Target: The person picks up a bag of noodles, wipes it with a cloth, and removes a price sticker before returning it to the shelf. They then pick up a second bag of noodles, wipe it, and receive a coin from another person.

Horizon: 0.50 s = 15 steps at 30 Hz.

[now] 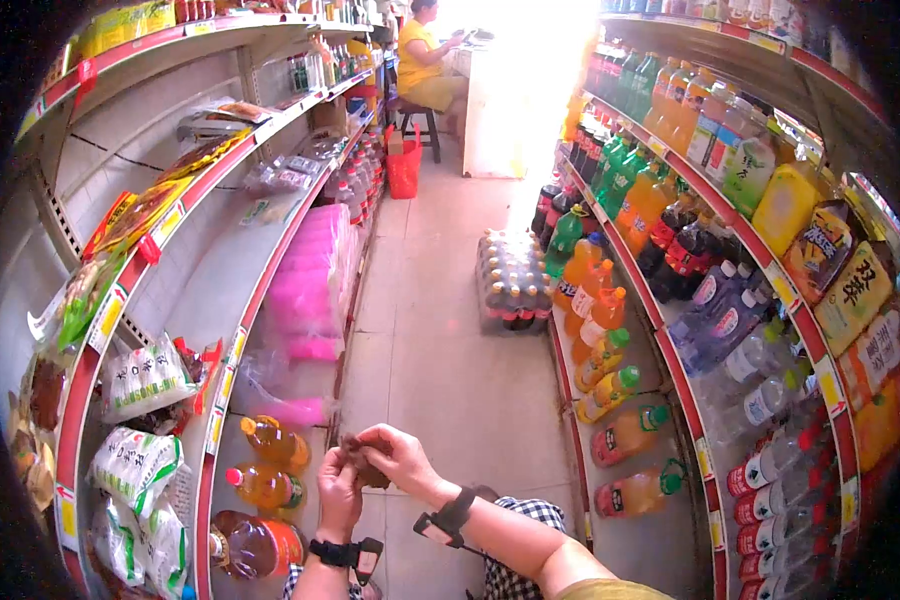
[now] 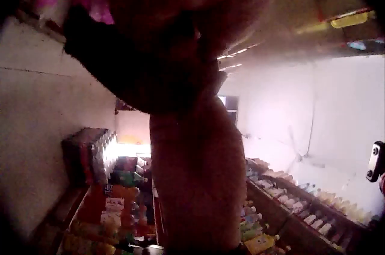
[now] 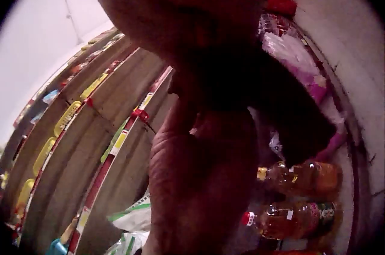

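A small brown cloth [image 1: 374, 476] is bunched between both hands, over the aisle floor beside the left shelf. My left hand [image 1: 339, 492] pinches its upper edge between thumb and fingers. From the other side my right hand [image 1: 398, 458] grips the same piece, the fingertips of both hands meeting. In the left wrist view the cloth [image 2: 114, 65] looks dark and fuzzy, with a loose part sticking out to the side. A flap of cloth [image 3: 295, 110] hangs from the fingers in the right wrist view, mostly in shadow.
Oil bottles [image 1: 270, 490] and pink packages [image 1: 315, 270] line the left shelf's bottom. Drink bottles fill the right shelves [image 1: 660, 390]. A wrapped pack of bottles [image 1: 513, 280] stands in the aisle, with a red bin [image 1: 403, 170] and a seated person [image 1: 428, 65] farther back.
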Tool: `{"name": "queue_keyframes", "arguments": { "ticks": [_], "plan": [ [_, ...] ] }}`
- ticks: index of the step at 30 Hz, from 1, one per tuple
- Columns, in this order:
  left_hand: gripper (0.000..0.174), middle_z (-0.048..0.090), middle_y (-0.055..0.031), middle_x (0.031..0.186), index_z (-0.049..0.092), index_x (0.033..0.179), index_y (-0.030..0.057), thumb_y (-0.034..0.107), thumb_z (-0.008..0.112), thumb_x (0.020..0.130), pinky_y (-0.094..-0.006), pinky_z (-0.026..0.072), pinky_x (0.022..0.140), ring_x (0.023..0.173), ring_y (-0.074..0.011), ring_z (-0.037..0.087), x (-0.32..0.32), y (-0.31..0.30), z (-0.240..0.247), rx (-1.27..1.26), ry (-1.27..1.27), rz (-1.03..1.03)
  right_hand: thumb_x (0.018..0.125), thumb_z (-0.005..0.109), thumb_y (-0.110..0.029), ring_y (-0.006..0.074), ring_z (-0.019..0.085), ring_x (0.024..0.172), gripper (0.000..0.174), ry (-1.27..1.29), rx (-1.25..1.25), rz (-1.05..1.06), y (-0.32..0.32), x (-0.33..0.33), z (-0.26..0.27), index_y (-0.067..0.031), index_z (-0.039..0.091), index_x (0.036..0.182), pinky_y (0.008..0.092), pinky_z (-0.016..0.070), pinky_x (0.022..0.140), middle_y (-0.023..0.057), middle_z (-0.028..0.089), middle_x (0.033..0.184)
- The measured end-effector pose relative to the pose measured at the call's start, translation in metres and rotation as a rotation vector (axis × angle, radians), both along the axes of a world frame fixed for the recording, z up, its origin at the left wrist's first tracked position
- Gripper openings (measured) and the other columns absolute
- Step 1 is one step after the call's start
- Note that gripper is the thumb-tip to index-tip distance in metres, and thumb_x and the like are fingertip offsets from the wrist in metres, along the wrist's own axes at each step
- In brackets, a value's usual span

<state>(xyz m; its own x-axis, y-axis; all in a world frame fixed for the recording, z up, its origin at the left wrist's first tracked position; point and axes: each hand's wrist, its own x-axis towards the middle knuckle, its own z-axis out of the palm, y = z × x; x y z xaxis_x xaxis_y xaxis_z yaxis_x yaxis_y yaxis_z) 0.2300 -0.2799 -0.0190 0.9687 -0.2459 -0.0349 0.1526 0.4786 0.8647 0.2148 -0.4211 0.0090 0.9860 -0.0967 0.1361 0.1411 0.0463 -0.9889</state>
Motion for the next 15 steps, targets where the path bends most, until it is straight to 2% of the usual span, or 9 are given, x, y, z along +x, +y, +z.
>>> {"name": "queue_keyframes", "arguments": {
  "ticks": [3, 6, 7, 10, 12, 14, 15],
  "plan": [
    [0.010, 0.060, 0.0008, 0.089, 0.057, 0.100, 0.0069, 0.003, 0.050, 0.093, -0.0198, 0.0450, 0.062, 0.078, -0.0058, 0.056, -0.006, -0.001, 0.003, -0.048, -0.040, -0.073, 0.088, 0.061, -0.006, 0.0066, 0.058, 0.080, 0.017, 0.013, -0.172, -0.035, -0.002, -0.002, 0.002, 0.0000, 0.060, 0.103, 0.0244, 0.0508, 0.072, 0.0040, 0.065, 0.087],
    [0.011, 0.060, 0.0003, 0.090, 0.056, 0.101, 0.0056, 0.002, 0.051, 0.092, -0.0206, 0.0473, 0.065, 0.080, -0.0071, 0.057, -0.004, 0.002, 0.008, -0.033, 0.046, -0.060, 0.088, 0.060, -0.005, 0.0074, 0.059, 0.079, 0.016, -0.059, -0.172, -0.061, 0.004, -0.003, -0.003, 0.0005, 0.060, 0.103, 0.0248, 0.0509, 0.072, 0.0050, 0.064, 0.086],
    [0.014, 0.060, -0.0005, 0.094, 0.056, 0.105, 0.0049, 0.003, 0.052, 0.092, -0.0210, 0.0471, 0.066, 0.080, -0.0077, 0.057, -0.003, 0.005, 0.004, -0.003, 0.004, -0.092, 0.088, 0.060, -0.005, 0.0074, 0.059, 0.079, 0.016, -0.047, -0.174, -0.051, 0.005, -0.004, -0.005, 0.0005, 0.060, 0.103, 0.0248, 0.0509, 0.072, 0.0050, 0.064, 0.086],
    [0.018, 0.060, -0.0021, 0.098, 0.056, 0.109, 0.0032, 0.003, 0.052, 0.091, -0.0227, 0.0480, 0.069, 0.082, -0.0092, 0.058, -0.006, 0.003, 0.014, 0.108, -0.040, -0.019, 0.083, 0.058, 0.000, 0.0190, 0.065, 0.084, 0.019, -0.158, -0.159, -0.113, 0.008, -0.005, -0.010, -0.0005, 0.061, 0.102, 0.0307, 0.0525, 0.075, 0.0139, 0.066, 0.090],
    [0.022, 0.061, -0.0037, 0.099, 0.054, 0.112, 0.0005, 0.004, 0.051, 0.091, -0.0241, 0.0477, 0.071, 0.083, -0.0106, 0.058, -0.008, 0.002, 0.018, 0.252, -0.067, 0.035, 0.082, 0.058, 0.002, 0.0176, 0.065, 0.084, 0.019, -0.130, -0.182, -0.089, 0.007, -0.004, -0.002, -0.0012, 0.062, 0.100, 0.0302, 0.0530, 0.073, 0.0122, 0.066, 0.090],
    [0.020, 0.061, -0.0023, 0.095, 0.057, 0.110, 0.0010, 0.003, 0.050, 0.091, -0.0227, 0.0464, 0.068, 0.081, -0.0093, 0.057, -0.008, 0.008, 0.018, 0.173, -0.032, -0.073, 0.083, 0.061, 0.001, 0.0113, 0.061, 0.076, 0.015, -0.098, -0.174, -0.089, 0.006, -0.002, -0.003, -0.0017, 0.062, 0.097, 0.0275, 0.0517, 0.068, 0.0086, 0.065, 0.086],
    [0.022, 0.062, -0.0032, 0.094, 0.059, 0.106, 0.0024, 0.001, 0.045, 0.089, -0.0220, 0.0466, 0.066, 0.079, -0.0095, 0.057, -0.006, 0.005, 0.007, 0.179, 0.002, 0.004, 0.083, 0.063, 0.000, 0.0098, 0.061, 0.074, 0.012, -0.047, -0.186, -0.108, 0.007, -0.003, 0.001, -0.0022, 0.062, 0.094, 0.0265, 0.0516, 0.067, 0.0064, 0.066, 0.083]
  ]
}}
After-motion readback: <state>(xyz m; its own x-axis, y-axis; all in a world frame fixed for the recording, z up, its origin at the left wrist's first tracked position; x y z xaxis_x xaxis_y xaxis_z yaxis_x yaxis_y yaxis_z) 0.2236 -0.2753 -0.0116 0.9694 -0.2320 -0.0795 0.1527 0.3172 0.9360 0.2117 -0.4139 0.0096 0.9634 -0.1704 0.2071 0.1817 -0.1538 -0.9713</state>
